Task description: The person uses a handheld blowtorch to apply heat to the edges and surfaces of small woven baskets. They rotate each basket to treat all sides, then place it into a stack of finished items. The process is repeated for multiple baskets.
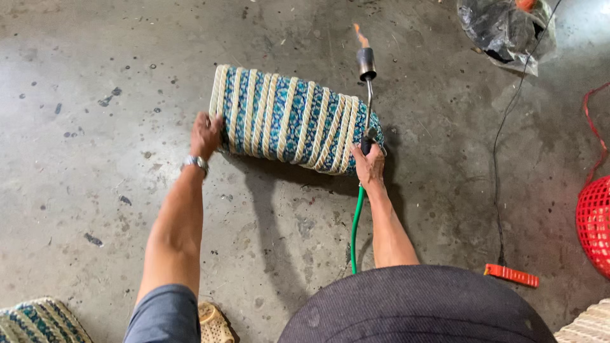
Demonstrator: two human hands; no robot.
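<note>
Currently, a woven basket (295,124), blue w/ cream rope bands, lies on its side on the concrete floor (95,190), approx. centre of the scene.

Left hand (206,134): closed over the left end of the basket, fingers curled on its rim, steadying it. A wristwatch (195,162) sits on that wrist.

Right hand (370,164): wrapped tight round the handle of a gas torch (366,95), at the right end of the basket. Torch stem runs away from the person; the dark nozzle sits beyond the far edge of the basket w/ a small orange flame (361,37) at its tip. A green hose (356,225) drops from the handle toward the near side, along the right forearm.

Surroundings:
- Far right: crumpled plastic bag (505,28); a thin black cable (502,165) runs from it toward the near side.
- Near right: orange tool (511,275) at the cable's near end.
- Right edge: red mesh basket (594,222).
- Near left corner: part of a second woven piece (38,321), same blue/cream pattern.
- Near centre: dark hat brim (416,305) of the person.
</note>
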